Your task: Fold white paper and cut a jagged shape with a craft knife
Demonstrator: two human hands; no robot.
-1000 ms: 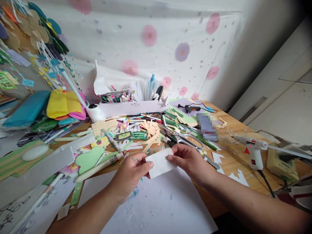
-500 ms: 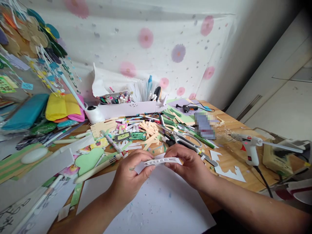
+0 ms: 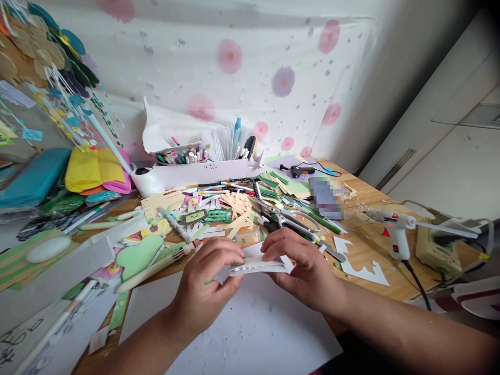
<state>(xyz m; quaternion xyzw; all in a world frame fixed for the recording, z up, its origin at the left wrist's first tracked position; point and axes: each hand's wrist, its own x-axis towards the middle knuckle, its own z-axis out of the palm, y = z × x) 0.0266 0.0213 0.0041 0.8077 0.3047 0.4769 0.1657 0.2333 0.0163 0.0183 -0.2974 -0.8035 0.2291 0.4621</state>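
A small folded white paper piece point(image 3: 258, 266) with a row of little white bumps along it is held above a large white sheet point(image 3: 250, 328). My left hand point(image 3: 213, 276) pinches its left end between thumb and fingers. At the right end, my right hand point(image 3: 302, 265) grips it the same way, its index finger bent over the top. The fingers partly cover both ends of the piece. Silver scissors point(image 3: 292, 221) lie just beyond my right hand among paper scraps.
Paper strips point(image 3: 236, 208), pens and a green paper cutout point(image 3: 140, 255) cover the table's middle and left. Behind stands a white pen box point(image 3: 203, 174). To the right are a phone point(image 3: 326, 198), a cut white scrap point(image 3: 365, 271) and a white glue gun point(image 3: 398, 234).
The white piece has tilted, showing more of its upper face. My fingers have shifted over its top edge. The whole view has moved slightly.
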